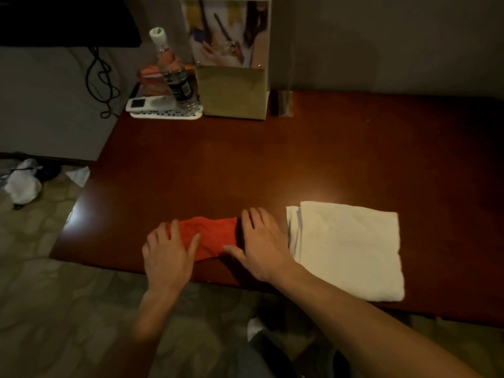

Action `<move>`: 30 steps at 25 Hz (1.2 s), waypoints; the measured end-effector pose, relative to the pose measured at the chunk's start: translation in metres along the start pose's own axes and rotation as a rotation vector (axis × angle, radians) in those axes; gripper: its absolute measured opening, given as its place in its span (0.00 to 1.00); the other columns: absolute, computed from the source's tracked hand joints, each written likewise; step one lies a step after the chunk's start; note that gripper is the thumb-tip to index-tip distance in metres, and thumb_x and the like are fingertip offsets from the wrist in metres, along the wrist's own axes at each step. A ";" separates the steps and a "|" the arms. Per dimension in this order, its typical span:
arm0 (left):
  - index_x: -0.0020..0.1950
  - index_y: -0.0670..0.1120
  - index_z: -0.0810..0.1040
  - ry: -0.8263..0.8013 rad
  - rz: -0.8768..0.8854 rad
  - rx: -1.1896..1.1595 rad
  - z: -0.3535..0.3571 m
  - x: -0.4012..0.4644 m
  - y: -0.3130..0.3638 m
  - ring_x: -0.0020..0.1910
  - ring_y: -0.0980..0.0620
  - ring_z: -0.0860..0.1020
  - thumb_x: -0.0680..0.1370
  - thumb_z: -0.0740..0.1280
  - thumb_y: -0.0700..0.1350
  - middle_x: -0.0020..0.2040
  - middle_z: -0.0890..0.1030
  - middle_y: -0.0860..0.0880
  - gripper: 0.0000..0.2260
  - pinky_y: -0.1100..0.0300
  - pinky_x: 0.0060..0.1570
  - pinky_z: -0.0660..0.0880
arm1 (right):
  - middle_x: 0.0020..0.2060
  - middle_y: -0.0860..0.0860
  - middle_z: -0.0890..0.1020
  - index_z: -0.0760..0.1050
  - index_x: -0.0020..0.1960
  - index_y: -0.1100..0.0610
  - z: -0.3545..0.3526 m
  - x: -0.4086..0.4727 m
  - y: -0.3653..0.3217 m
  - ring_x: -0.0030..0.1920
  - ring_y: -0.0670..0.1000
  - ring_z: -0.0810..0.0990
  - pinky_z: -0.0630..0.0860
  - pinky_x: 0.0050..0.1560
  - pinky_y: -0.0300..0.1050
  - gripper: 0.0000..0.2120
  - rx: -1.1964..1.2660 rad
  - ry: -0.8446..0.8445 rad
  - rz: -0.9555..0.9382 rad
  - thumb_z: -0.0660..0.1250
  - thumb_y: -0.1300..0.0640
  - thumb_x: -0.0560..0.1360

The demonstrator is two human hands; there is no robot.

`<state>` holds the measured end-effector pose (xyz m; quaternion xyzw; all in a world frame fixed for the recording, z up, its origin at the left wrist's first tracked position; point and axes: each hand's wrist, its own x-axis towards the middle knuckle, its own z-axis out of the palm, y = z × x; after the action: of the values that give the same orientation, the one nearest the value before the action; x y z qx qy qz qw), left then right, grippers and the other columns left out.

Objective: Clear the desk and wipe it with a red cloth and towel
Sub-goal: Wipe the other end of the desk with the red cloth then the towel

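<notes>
I am watching both hands lying flat, fingers spread, near the desk's (pixel 272 165) front edge: the left hand (pixel 167 255) is pressing the red cloth's (pixel 212 236) left end, the right hand (pixel 261 244) is lying against its right end. The folded towel (pixel 351 249) is lying just right of them.

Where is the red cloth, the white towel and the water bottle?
red cloth (pixel 211 234), head view, middle of the bare fabric.
white towel (pixel 349 249), head view, centre of top fold.
water bottle (pixel 178 84), head view, dark label.
</notes>
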<state>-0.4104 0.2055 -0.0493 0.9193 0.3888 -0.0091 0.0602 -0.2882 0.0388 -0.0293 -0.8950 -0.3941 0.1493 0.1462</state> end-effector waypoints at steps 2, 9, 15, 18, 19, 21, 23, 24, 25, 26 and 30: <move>0.72 0.41 0.68 -0.047 -0.068 0.032 0.004 0.004 -0.020 0.62 0.34 0.71 0.78 0.54 0.64 0.66 0.72 0.34 0.33 0.39 0.57 0.71 | 0.70 0.58 0.68 0.57 0.76 0.60 0.016 0.016 -0.019 0.69 0.59 0.65 0.64 0.68 0.55 0.41 -0.024 -0.019 -0.025 0.55 0.30 0.76; 0.73 0.46 0.64 -0.156 -0.017 -0.296 0.010 0.001 -0.007 0.55 0.34 0.77 0.83 0.58 0.52 0.62 0.72 0.40 0.20 0.43 0.52 0.73 | 0.51 0.53 0.74 0.71 0.54 0.55 0.032 0.037 -0.031 0.50 0.56 0.76 0.72 0.46 0.48 0.20 0.269 -0.164 0.153 0.69 0.41 0.74; 0.69 0.50 0.68 -0.022 0.182 -0.500 -0.029 -0.018 0.066 0.52 0.40 0.77 0.83 0.58 0.50 0.56 0.72 0.47 0.15 0.45 0.52 0.72 | 0.43 0.44 0.76 0.71 0.51 0.52 -0.033 -0.006 0.026 0.42 0.42 0.75 0.68 0.35 0.35 0.18 0.745 0.013 0.288 0.73 0.43 0.72; 0.68 0.51 0.68 -0.014 0.323 -0.559 -0.045 -0.031 0.130 0.51 0.43 0.78 0.83 0.56 0.52 0.56 0.72 0.50 0.14 0.46 0.50 0.74 | 0.44 0.43 0.78 0.72 0.53 0.53 -0.072 -0.041 0.070 0.43 0.41 0.76 0.70 0.35 0.29 0.18 0.789 0.161 0.345 0.75 0.47 0.72; 0.67 0.51 0.68 -0.023 0.349 -0.580 -0.046 -0.036 0.151 0.51 0.44 0.78 0.83 0.56 0.53 0.56 0.72 0.50 0.14 0.47 0.49 0.74 | 0.44 0.43 0.78 0.72 0.53 0.53 -0.084 -0.052 0.086 0.43 0.41 0.77 0.70 0.35 0.28 0.17 0.782 0.209 0.361 0.75 0.47 0.71; 0.67 0.51 0.69 -0.030 0.392 -0.610 -0.046 -0.047 0.192 0.51 0.46 0.78 0.83 0.57 0.53 0.57 0.72 0.50 0.15 0.50 0.49 0.74 | 0.41 0.43 0.78 0.71 0.48 0.50 -0.106 -0.075 0.122 0.41 0.41 0.76 0.69 0.35 0.29 0.15 0.738 0.295 0.385 0.76 0.48 0.71; 0.68 0.50 0.69 -0.036 0.435 -0.625 -0.039 -0.057 0.223 0.51 0.48 0.78 0.83 0.57 0.53 0.58 0.71 0.50 0.15 0.54 0.48 0.75 | 0.38 0.47 0.77 0.69 0.43 0.51 -0.116 -0.091 0.154 0.39 0.44 0.76 0.69 0.35 0.34 0.15 0.691 0.346 0.411 0.75 0.47 0.71; 0.68 0.49 0.69 -0.057 0.448 -0.633 -0.034 -0.062 0.233 0.51 0.49 0.78 0.83 0.57 0.53 0.59 0.71 0.51 0.16 0.57 0.48 0.75 | 0.39 0.49 0.77 0.69 0.43 0.52 -0.115 -0.096 0.167 0.39 0.47 0.76 0.71 0.36 0.39 0.16 0.665 0.357 0.426 0.75 0.45 0.71; 0.68 0.50 0.69 -0.090 0.453 -0.631 -0.025 -0.066 0.241 0.50 0.51 0.78 0.83 0.56 0.54 0.59 0.71 0.51 0.16 0.58 0.47 0.75 | 0.39 0.50 0.77 0.70 0.43 0.53 -0.111 -0.101 0.180 0.39 0.49 0.76 0.72 0.37 0.43 0.17 0.630 0.356 0.441 0.74 0.44 0.71; 0.67 0.50 0.69 -0.134 0.447 -0.605 -0.016 -0.069 0.244 0.50 0.52 0.78 0.83 0.56 0.55 0.60 0.71 0.51 0.16 0.58 0.47 0.77 | 0.39 0.50 0.76 0.70 0.43 0.53 -0.103 -0.104 0.190 0.39 0.50 0.75 0.71 0.36 0.43 0.17 0.588 0.338 0.453 0.73 0.43 0.71; 0.66 0.52 0.68 -0.248 0.402 -0.230 0.016 -0.078 0.236 0.51 0.53 0.75 0.83 0.53 0.58 0.60 0.72 0.49 0.16 0.57 0.51 0.75 | 0.41 0.47 0.73 0.71 0.45 0.51 -0.071 -0.115 0.200 0.41 0.46 0.72 0.65 0.37 0.36 0.16 0.417 0.132 0.470 0.65 0.38 0.76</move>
<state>-0.2954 -0.0147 -0.0353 0.9570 0.1867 -0.0650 0.2121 -0.2027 -0.1870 -0.0225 -0.9200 -0.1273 0.1982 0.3132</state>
